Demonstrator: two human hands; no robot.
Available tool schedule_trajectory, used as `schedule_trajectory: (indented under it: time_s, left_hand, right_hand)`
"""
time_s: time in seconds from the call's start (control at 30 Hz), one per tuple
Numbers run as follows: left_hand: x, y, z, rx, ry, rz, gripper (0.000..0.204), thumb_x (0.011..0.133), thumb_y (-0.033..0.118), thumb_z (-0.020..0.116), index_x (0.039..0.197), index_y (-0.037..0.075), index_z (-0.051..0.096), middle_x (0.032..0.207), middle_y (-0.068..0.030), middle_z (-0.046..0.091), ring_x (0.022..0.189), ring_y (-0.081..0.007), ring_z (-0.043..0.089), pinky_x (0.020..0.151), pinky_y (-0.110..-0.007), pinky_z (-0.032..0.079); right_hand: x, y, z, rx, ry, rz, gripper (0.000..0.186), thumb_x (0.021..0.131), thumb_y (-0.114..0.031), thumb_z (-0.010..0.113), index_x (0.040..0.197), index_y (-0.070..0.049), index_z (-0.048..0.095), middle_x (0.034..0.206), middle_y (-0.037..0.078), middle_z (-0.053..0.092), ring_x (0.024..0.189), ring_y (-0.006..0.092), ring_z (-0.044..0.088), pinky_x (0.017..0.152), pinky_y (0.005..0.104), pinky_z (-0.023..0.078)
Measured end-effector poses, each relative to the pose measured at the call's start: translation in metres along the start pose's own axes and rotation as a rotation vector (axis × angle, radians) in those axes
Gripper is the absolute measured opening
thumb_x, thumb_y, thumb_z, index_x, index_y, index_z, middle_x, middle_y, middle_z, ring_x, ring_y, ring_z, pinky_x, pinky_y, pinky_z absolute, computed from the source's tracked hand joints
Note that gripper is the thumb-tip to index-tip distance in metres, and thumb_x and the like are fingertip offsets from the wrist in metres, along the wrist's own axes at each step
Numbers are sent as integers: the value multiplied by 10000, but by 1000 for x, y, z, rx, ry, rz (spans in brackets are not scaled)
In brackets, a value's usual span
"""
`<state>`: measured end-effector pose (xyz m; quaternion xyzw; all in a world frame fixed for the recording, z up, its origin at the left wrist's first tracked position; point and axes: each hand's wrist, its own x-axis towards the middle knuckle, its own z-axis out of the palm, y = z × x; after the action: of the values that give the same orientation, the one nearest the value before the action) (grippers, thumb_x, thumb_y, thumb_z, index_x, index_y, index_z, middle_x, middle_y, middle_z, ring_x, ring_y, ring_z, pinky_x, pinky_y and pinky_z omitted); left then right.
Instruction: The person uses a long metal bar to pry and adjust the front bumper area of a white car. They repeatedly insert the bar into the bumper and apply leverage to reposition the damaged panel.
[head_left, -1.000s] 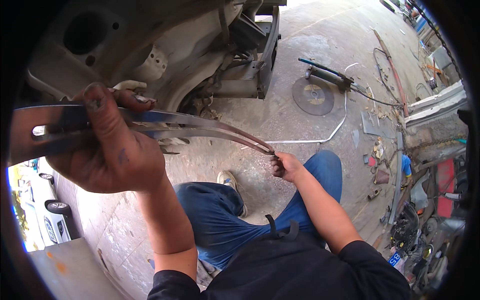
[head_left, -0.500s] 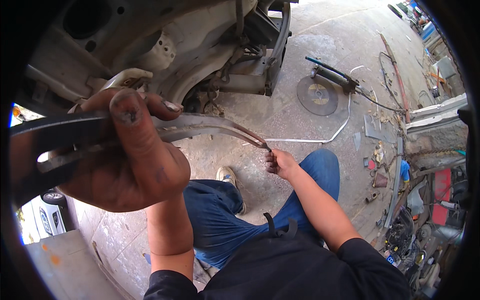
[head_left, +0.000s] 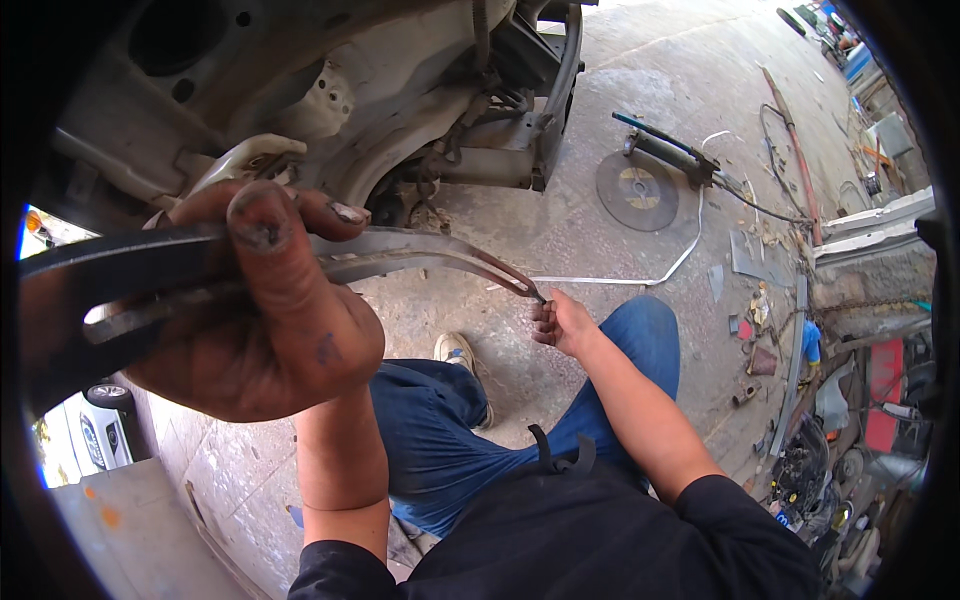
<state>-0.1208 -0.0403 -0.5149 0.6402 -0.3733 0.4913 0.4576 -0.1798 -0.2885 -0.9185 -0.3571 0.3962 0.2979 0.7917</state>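
A long, curved, dark metal strip [head_left: 385,243] with a lengthwise slot runs across in front of me. My left hand [head_left: 290,320], greasy and close to the camera, is wrapped round its wide part, thumb pressed on top. At the strip's narrow end my right hand [head_left: 563,322] pinches the tip between thumb and fingers, just above my right knee. The strip's wide left end runs out toward the picture's dark rim. Beyond my left hand rises the bare wheel-arch bodywork [head_left: 400,120] of a vehicle with parts stripped off.
An angle grinder [head_left: 665,155] with a big cutting disc [head_left: 637,190] lies on the concrete floor, its cable trailing right. Near it are a white strap [head_left: 670,272] and a long reddish pipe [head_left: 790,150]. Scrap parts [head_left: 810,470] pile up at right; a white car [head_left: 100,430] stands at left.
Almost nothing differs. My left hand has shifted very slightly to the right on or with the metal strip; the right hand keeps its pinch.
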Motion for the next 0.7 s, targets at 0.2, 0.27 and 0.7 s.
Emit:
schedule_trajectory:
  time_s: [0.2, 0.27, 0.7]
  left_hand:
    - [-6, 2, 5, -10, 52, -31, 366, 1053, 35, 688, 1305, -34, 432, 846, -144, 730, 549, -144, 666, 494, -251, 552]
    - [-2, 1, -1, 14, -2, -18, 379, 1052, 32, 686, 1316, -30, 421, 843, -143, 728, 547, -147, 666, 494, -253, 551]
    - [-7, 8, 13, 75, 69, -5, 563, 1042, 30, 699, 1460, -16, 324, 845, -133, 733, 544, -155, 674, 489, -264, 561]
  right_hand:
    - [-3, 10, 8, -343, 113, -275, 361, 1103, -382, 561, 1052, -35, 648, 843, 34, 640, 676, 176, 625, 607, 413, 639]
    - [-6, 14, 10, -453, 129, -335, 374, 1101, -389, 559, 1027, -33, 650, 840, 40, 644, 668, 184, 634, 604, 423, 642]
    - [-5, 16, 12, -603, 203, -359, 394, 1097, -399, 568, 1028, -18, 643, 816, 69, 642, 674, 217, 655, 606, 440, 646]
